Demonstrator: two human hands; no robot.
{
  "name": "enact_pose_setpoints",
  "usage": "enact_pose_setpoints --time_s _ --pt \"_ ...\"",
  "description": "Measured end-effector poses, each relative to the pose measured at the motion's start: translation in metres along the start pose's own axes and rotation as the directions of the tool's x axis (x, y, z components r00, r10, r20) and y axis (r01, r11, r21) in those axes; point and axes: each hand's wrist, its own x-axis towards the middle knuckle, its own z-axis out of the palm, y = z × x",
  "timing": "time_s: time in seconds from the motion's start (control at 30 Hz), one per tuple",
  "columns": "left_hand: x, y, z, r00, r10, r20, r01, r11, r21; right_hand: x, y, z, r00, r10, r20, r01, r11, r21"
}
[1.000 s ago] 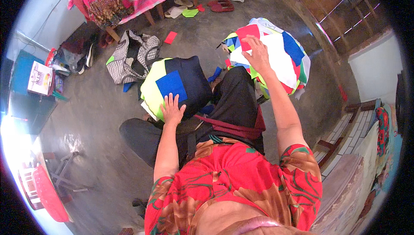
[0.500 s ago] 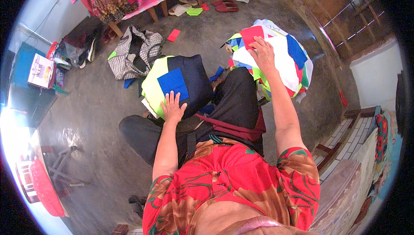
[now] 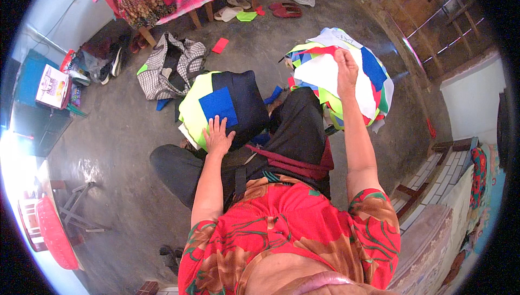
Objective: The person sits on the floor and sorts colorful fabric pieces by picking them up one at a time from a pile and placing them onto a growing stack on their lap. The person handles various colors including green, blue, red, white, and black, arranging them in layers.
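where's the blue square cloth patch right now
In the head view, the blue square cloth patch lies left of centre on the black and neon-yellow fabric stack, just above the left hand.

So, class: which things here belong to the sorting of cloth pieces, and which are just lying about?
In hand:
- left hand flat on the black, blue and yellow stack
- right hand on a white piece of the mixed pile

Lying about:
- checked bag
- red sandals
- red basin
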Motion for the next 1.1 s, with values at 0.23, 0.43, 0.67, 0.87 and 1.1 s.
enact_pose_setpoints --time_s 0.23,0.43,0.67,0.87,1.1 --pt "-0.001 0.001 -0.006 0.999 0.014 -0.049 -0.018 0.998 -0.068 -0.098 0.051 0.061 0.881 0.325 0.345 -0.319 0.945 -0.075" --pt "0.001 0.003 -0.015 0.895 0.168 -0.413 -0.263 0.947 -0.184 -0.14 0.06 0.086 0.605 0.571 0.555 -0.721 0.689 0.077" --pt "-0.003 0.024 -0.021 0.996 0.064 0.07 0.056 0.196 -0.979 -0.136 0.079 0.083 0.416 0.627 0.659 -0.878 0.466 0.111" --pt "-0.009 0.038 -0.007 0.906 0.268 0.327 0.366 -0.113 -0.924 -0.137 0.073 0.088 0.286 0.588 0.756 -0.918 0.395 0.041" --pt "-0.01 0.038 -0.023 0.92 0.281 0.273 0.37 -0.392 -0.842 -0.137 0.081 0.089 0.263 0.595 0.759 -0.925 0.38 0.023"
